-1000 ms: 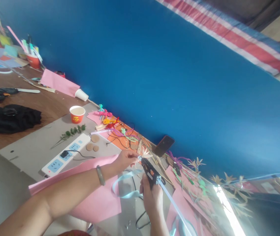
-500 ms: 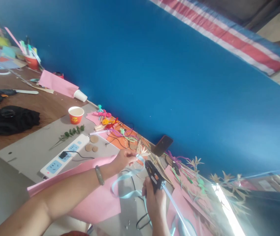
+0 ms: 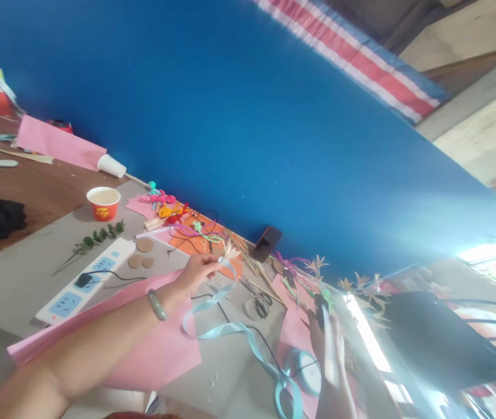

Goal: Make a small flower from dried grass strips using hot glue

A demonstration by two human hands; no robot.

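My left hand (image 3: 199,273), a bracelet (image 3: 157,305) on its wrist, pinches a pale straw-like flower (image 3: 230,252) together with the end of a light blue ribbon (image 3: 225,330). The ribbon loops down across the table to its spool (image 3: 309,372). Over on the right, my right hand (image 3: 327,349) grips a black glue gun (image 3: 320,305) by its handle, with a translucent glue stick (image 3: 328,343) sticking out of the back. Much of the gun is hidden by the hand. Black-handled scissors (image 3: 261,304) lie between both hands.
A white power strip (image 3: 86,282), a red paper cup (image 3: 103,205), a leafy sprig (image 3: 93,240) and pink paper (image 3: 156,355) lie at left. Along the blue wall (image 3: 230,116) are a phone (image 3: 267,243) and craft scraps. More straw flowers (image 3: 315,265) stand at right.
My right hand has carried the glue gun rightward, away from the ribbon end. The scissors and ribbon spool now show more fully. The camera view has turned to the right.
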